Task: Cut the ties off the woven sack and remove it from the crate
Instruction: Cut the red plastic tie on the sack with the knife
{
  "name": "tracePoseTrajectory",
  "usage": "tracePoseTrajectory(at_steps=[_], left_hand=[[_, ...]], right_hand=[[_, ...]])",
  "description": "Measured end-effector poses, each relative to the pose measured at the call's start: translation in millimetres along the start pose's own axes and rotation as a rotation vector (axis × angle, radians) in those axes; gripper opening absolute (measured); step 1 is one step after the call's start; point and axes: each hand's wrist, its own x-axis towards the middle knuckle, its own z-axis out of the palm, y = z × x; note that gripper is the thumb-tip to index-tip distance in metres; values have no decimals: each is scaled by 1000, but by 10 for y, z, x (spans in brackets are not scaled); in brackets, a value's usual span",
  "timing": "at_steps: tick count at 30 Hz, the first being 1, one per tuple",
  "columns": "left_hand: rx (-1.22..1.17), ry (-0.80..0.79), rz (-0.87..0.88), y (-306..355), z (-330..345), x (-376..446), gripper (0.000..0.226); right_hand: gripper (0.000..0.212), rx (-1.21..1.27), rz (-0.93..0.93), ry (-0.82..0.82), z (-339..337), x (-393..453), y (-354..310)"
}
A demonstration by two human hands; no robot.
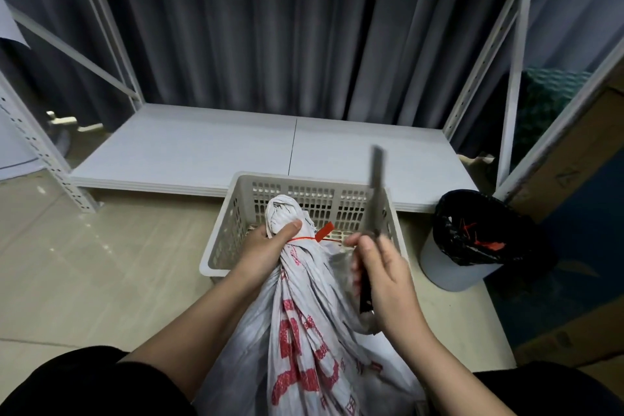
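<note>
A white woven sack [304,321] with red print stretches from my lap up over the front rim of a beige perforated crate [229,216]. Its bunched neck is bound by a red tie [320,236] with a flat red tag. My left hand [266,243] grips the sack's neck just at the tie, thumb across the top. My right hand [381,277] holds a pair of scissors [376,192] to the right of the tie. The blurred blades point up and away, apart from the tie.
A low white shelf board [263,149] lies behind the crate, framed by white metal rack posts and a dark curtain. A grey bin [472,240] with a black liner holds red tie scraps at right. Cardboard boxes stand at far right. Tiled floor lies at left.
</note>
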Motion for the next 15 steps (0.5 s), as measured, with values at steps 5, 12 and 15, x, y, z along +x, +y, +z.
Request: tracePoseTrajectory(at_steps=[5, 12, 15], left_hand=[[11, -3, 21, 4, -14, -21, 29], [-28, 9, 8, 3, 10, -44, 16], [-28, 26, -39, -19, 35, -29, 25]], right_hand=[[29, 34, 96, -219, 108, -144, 90], [29, 24, 111, -123, 256, -199, 211], [26, -138, 59, -133, 301, -234, 223]])
